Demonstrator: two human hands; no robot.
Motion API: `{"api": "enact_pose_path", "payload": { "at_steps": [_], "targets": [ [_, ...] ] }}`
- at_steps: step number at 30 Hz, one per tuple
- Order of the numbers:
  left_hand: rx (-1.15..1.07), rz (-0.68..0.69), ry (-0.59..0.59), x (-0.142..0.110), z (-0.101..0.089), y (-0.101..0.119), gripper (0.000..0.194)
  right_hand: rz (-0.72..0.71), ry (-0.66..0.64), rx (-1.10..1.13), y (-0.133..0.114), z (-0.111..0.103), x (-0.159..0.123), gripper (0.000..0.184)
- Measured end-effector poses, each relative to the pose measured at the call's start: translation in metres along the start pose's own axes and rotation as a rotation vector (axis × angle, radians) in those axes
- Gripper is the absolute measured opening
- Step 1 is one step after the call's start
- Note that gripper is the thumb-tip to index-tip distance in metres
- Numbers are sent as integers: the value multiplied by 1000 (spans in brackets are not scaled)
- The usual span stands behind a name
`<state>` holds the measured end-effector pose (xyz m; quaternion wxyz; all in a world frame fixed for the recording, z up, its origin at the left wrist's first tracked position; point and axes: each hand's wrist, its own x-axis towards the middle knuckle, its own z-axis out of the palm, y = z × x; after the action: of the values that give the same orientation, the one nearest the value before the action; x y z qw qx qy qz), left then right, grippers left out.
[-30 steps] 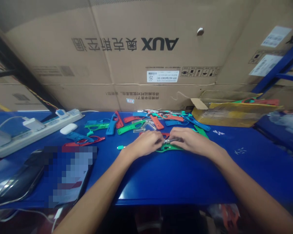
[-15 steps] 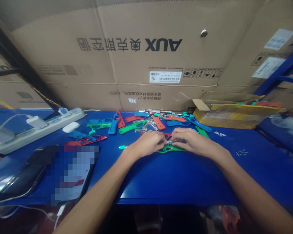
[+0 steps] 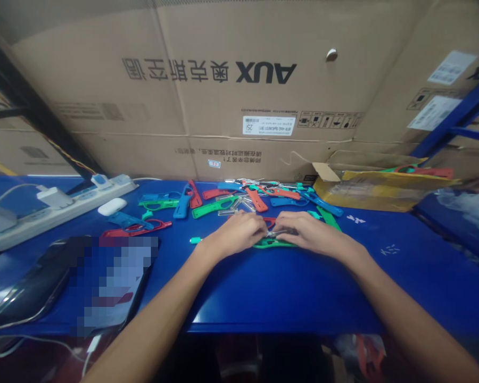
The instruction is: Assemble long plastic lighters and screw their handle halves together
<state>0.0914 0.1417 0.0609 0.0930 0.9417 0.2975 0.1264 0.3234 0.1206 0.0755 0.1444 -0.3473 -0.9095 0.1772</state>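
Note:
My left hand (image 3: 237, 234) and my right hand (image 3: 309, 233) meet at the middle of the blue table (image 3: 287, 287), fingers curled. Between the fingertips sits a small shiny metal piece (image 3: 275, 232), pinched from both sides. Under the hands lies a green plastic handle part (image 3: 272, 244), which both hands press on. Just behind the fingers a red plastic part (image 3: 270, 220) peeks out.
Several blue, green and red plastic handle parts (image 3: 211, 206) and clear pieces litter the table's back. An open cardboard box (image 3: 377, 186) stands at the right, a power strip (image 3: 59, 205) and white case (image 3: 112, 206) at the left, a dark phone (image 3: 27, 290) near the front-left edge. Large cartons (image 3: 239, 90) wall the back.
The hands stay in the same place on the green part, with only slight finger movement. The view has shifted a little.

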Motion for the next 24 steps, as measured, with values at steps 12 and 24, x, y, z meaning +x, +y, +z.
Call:
{"api": "enact_pose_path", "payload": {
  "at_steps": [12,24],
  "targets": [
    [-316,-142,-70,-20,-26,-3,29,74,-48,-13,-9,-12,-5,20],
    [-96,-383,294,-73,33,60,31,130,-160,-64,-19,-12,-7,17]
  ]
}}
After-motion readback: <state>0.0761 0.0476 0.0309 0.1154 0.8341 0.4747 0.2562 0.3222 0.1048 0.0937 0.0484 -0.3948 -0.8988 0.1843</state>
